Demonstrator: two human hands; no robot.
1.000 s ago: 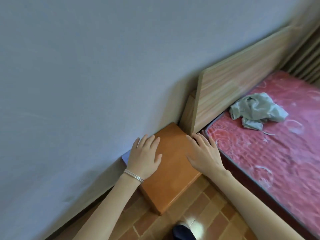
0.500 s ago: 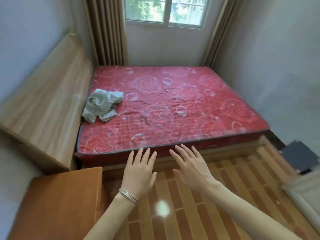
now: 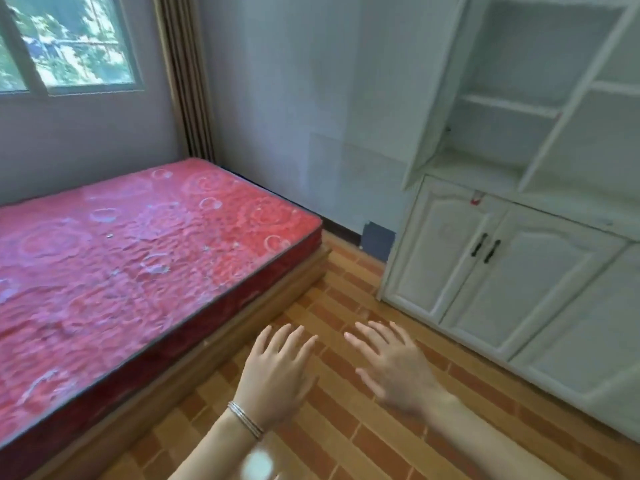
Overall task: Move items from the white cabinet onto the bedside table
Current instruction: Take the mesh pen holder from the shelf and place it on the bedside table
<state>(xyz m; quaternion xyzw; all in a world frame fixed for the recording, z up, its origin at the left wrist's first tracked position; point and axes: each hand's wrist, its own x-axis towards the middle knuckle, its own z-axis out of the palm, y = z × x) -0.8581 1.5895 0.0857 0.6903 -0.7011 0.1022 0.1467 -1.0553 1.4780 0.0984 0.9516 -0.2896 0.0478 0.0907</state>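
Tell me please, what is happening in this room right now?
A person is facing a white cabinet with both hands held out in front, over the tiled floor. The left hand, with bracelets at the wrist, and the right hand are open and hold nothing. The lower cabinet doors are shut, and the open shelves above look mostly bare. A bed with a red mattress stands to the left. Nothing has been picked up yet.

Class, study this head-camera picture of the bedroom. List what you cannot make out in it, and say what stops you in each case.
- Inside of the white cabinet, head view: its lower doors are shut.
- Upper shelves, head view: blurred and cut off by the right edge; no items can be made out.
- Bedside table: out of the frame.
- Small red thing on the cabinet ledge: too small to identify.
- Left hand and right hand: both open, palms hidden.
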